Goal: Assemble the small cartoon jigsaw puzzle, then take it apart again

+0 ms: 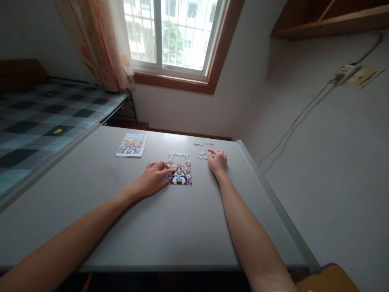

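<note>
Fingers [165, 171] loosely spread, gripping nothing, the left hand [154, 178] overlapped the puzzle [182, 173] on the table [170, 231], where we feared a sideways drag might split it, while the right hand [217, 162], curled beside loose pieces [200, 155], hid any grip.

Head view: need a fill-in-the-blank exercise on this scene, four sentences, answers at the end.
1. The left hand touches a partly assembled ____.
2. Of the two hands, the one nearest the loose pieces is the ____.
3. In the picture, the printed sheet lies to the ____ of the loose pieces.
4. A patterned ____ hangs beside the window.

Missing words: puzzle; right hand; left; curtain.
</note>
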The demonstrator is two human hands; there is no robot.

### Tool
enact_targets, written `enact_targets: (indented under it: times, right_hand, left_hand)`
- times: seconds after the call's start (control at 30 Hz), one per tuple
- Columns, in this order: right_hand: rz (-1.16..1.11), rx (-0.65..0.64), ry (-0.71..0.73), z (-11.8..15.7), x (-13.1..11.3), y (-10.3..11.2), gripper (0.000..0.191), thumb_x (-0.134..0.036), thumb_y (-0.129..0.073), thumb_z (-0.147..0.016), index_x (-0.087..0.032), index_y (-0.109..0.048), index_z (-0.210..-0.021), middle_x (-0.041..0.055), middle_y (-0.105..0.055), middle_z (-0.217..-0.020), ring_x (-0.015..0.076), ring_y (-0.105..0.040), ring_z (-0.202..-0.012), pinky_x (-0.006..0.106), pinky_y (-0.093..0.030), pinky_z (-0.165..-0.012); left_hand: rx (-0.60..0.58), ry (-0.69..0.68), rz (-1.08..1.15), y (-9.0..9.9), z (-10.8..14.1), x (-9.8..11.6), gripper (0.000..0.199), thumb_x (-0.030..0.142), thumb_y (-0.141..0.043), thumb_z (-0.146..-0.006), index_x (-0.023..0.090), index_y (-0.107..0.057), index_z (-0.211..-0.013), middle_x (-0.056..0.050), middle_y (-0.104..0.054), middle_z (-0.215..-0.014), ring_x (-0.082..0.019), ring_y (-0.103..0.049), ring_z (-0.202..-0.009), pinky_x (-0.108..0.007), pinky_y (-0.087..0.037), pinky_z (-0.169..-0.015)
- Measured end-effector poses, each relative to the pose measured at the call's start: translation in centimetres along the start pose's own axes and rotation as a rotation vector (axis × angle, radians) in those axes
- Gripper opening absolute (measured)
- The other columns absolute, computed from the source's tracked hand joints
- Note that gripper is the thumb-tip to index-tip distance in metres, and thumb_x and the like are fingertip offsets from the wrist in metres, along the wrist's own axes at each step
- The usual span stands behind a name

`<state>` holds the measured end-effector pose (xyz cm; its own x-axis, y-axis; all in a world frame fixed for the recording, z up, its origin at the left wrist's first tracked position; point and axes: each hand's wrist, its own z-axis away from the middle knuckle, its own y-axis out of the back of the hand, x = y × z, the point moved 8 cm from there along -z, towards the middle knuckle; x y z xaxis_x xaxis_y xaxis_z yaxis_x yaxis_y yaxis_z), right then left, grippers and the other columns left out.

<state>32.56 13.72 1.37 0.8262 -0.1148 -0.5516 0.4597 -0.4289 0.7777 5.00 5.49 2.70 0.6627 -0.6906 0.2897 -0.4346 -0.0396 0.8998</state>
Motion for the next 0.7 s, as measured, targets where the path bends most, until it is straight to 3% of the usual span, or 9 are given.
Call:
enact_targets:
  times: [0.17, 0.37, 0.7]
  right_hand:
    - [-0.036, 0.015, 0.028, 0.2, -0.3, 0.0, 0.034, -0.023, -0.047, -0.082, -0.023, -0.072, -0.105, 0.0084, -0.061, -0.106, 0.0253, -0.051, -0.100, 0.039, -0.039, -0.095]
    - [-0.114, 0.018, 0.108, 0.5, -1.5, -0.4, 0.039, -0.021, -0.045, -0.083, -0.022, -0.069, -0.114, 0.0086, -0.060, -0.104, 0.0237, -0.051, -0.100, 0.036, -0.039, -0.094]
    - [0.088, -0.073, 0.046, 1.4, -2.1, -0.9, 0.038, -0.034, -0.049, -0.087, -0.030, -0.065, -0.121, 0.0071, -0.054, -0.124, 0.0275, -0.041, -0.115, 0.041, -0.032, -0.100]
  left_hand:
    - [0.004, -0.004, -0.002, 0.0, 0.0, 0.0, 0.035, 0.036, -0.048, -0.094, 0.030, -0.058, -0.128, -0.007, -0.057, -0.118, -0.024, -0.053, -0.116, -0.044, -0.035, -0.101]
    - [-0.008, 0.003, 0.004, 0.1, 0.0, 0.1, 0.035, 0.036, -0.047, -0.095, 0.030, -0.058, -0.128, -0.008, -0.057, -0.119, -0.024, -0.052, -0.117, -0.045, -0.034, -0.102]
    - [-0.004, 0.019, 0.036, 0.2, 0.0, 0.0, 0.035, 0.037, -0.048, -0.094, 0.031, -0.059, -0.127, -0.007, -0.058, -0.118, -0.024, -0.053, -0.117, -0.045, -0.034, -0.102]
